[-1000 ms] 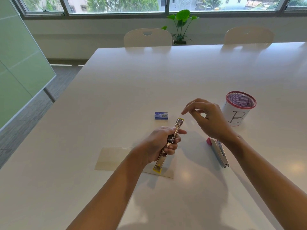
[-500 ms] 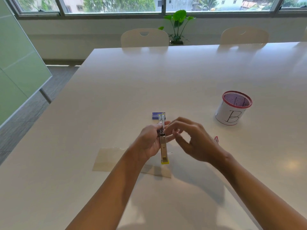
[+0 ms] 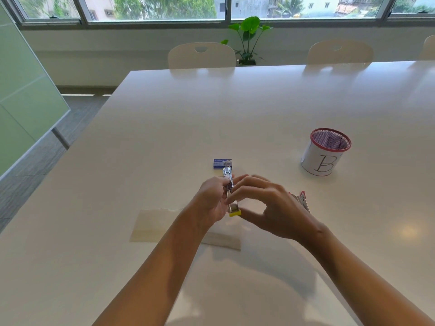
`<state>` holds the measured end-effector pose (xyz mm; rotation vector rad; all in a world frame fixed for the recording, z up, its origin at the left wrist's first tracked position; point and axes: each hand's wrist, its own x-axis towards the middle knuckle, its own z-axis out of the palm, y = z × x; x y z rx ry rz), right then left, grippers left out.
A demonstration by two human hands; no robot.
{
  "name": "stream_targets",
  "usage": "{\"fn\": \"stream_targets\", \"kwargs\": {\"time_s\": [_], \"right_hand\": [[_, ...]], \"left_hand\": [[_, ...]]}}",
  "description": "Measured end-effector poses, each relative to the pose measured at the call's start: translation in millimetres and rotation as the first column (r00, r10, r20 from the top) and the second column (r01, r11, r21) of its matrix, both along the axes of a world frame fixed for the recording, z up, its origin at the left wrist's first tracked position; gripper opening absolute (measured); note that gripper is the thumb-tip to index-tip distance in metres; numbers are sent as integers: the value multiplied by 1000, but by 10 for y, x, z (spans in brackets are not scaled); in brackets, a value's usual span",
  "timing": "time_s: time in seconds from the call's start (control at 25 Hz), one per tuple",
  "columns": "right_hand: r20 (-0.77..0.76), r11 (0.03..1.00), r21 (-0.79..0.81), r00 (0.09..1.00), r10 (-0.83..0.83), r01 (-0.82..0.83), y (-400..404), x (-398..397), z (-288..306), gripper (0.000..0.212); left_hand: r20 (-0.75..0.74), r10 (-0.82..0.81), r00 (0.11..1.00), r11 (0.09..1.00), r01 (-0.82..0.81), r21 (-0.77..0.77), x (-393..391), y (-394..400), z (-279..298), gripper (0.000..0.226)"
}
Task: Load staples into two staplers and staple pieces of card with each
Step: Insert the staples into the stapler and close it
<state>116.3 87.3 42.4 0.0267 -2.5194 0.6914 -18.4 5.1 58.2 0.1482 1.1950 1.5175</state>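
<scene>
Your left hand [image 3: 213, 200] grips the yellow stapler [image 3: 231, 196] above the white table [image 3: 235, 109].

Head view: your right hand [image 3: 268, 208] pinches that stapler's yellow end, fingers curled over it. Under your forearms lies the card [image 3: 155, 225]. Just beyond the stapler's metal tip sits the blue staple box [image 3: 222, 164]. Partly hidden behind your right hand lies the red stapler [image 3: 301, 200]; the mesh pot [image 3: 326, 152] marked B stands farther right.

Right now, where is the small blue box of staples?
In the head view, the small blue box of staples lies on the white table, just beyond the yellow-ended metal stapler and left of the red-rimmed mesh cup.
</scene>
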Motion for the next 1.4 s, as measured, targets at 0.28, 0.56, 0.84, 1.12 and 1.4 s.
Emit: {"fn": "stream_targets", "kwargs": {"time_s": [0.28,0.56,0.84,1.12,1.4], "right_hand": [[-136,977,-192,984,-116,89,60,-97,144,18],[-155,901,-341,929,-337,270,118,-201,200,19],[119,609,-678,878,-463,413,183,-208,63,34],[362,195,-887,893,-265,418,131,-231,10,81],[206,-26,-978,973,-105,205,154,-158,-14,65]], "left_hand": [[-84,-126,988,988,133,80,91,-13,-16,33],[-104,-188,977,977,197,86,127,26,-24,49],[-132,-258,957,952,274,132,118,39,-93,63],[-259,-314,913,936,344,76,193,51,-151,49],[-288,-267,920,953,296,62,191,40,-153,26]]}}
